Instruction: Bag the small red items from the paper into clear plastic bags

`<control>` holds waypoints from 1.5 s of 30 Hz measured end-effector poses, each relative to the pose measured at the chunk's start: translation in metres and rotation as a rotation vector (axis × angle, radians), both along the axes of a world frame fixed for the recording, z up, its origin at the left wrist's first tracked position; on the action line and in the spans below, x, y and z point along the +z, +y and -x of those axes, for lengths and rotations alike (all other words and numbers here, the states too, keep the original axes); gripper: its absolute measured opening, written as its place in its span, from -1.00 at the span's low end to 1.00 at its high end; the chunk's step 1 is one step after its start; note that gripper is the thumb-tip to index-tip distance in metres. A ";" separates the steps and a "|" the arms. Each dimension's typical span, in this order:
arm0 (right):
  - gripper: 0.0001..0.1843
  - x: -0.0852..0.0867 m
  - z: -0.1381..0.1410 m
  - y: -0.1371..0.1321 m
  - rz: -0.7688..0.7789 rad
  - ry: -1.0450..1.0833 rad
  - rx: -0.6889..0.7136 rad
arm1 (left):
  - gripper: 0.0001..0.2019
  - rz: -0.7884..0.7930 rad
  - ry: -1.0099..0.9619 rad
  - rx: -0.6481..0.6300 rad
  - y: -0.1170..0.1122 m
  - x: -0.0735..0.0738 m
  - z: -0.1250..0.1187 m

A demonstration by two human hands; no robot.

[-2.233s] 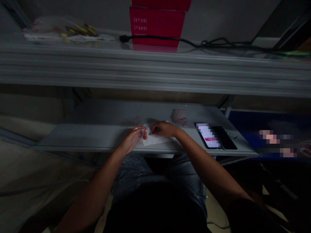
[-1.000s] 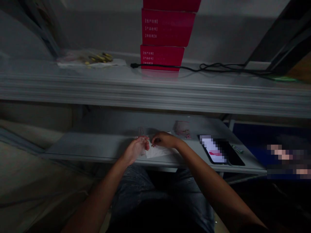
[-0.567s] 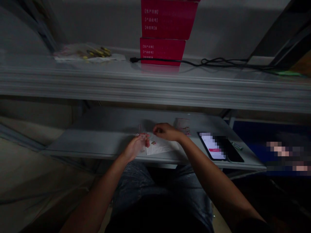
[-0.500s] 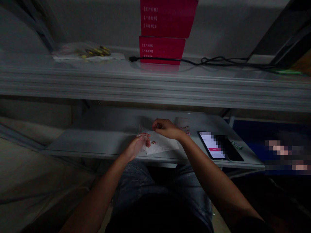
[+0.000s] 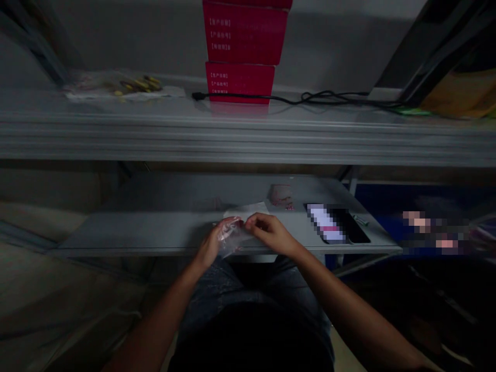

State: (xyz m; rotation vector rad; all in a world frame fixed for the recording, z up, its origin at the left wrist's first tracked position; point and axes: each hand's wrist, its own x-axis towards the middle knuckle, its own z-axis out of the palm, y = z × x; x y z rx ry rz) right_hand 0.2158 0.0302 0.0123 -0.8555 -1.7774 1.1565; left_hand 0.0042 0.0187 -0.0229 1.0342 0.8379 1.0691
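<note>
A small clear plastic bag (image 5: 231, 238) hangs between both hands above the near edge of a low grey table (image 5: 155, 222). My left hand (image 5: 213, 243) pinches its left side and my right hand (image 5: 269, 232) pinches its top right edge. Something small and reddish shows inside the bag, too dim to name. A white sheet of paper (image 5: 248, 210) lies on the table just behind the hands.
A phone (image 5: 329, 223) with a lit screen lies right of the hands, and a small bag of parts (image 5: 281, 195) sits behind. Above runs a grey shelf (image 5: 248, 139) bearing stacked red boxes (image 5: 241, 51), a black cable (image 5: 325, 97) and a clear bag (image 5: 112, 85) of yellow items.
Both hands have drawn back from the white paper toward the table's near edge. They now hold the clear bag up together, where before the right hand was reaching over the paper.
</note>
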 end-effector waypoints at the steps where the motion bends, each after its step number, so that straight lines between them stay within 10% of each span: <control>1: -0.76 -0.007 -0.004 -0.010 0.040 0.027 -0.025 | -0.49 -0.059 0.050 -0.041 -0.005 0.002 -0.003; 12: -0.72 -0.044 -0.013 -0.059 0.019 0.113 -0.061 | -0.52 -0.420 0.349 -0.237 -0.043 -0.003 -0.037; 25: -0.60 -0.050 -0.019 -0.056 -0.021 0.007 -0.173 | -0.78 -0.671 0.516 -0.002 -0.033 -0.011 -0.025; 45: -0.58 -0.051 -0.017 -0.060 -0.116 -0.004 -0.242 | -0.77 -0.678 0.470 -0.025 -0.033 -0.008 -0.026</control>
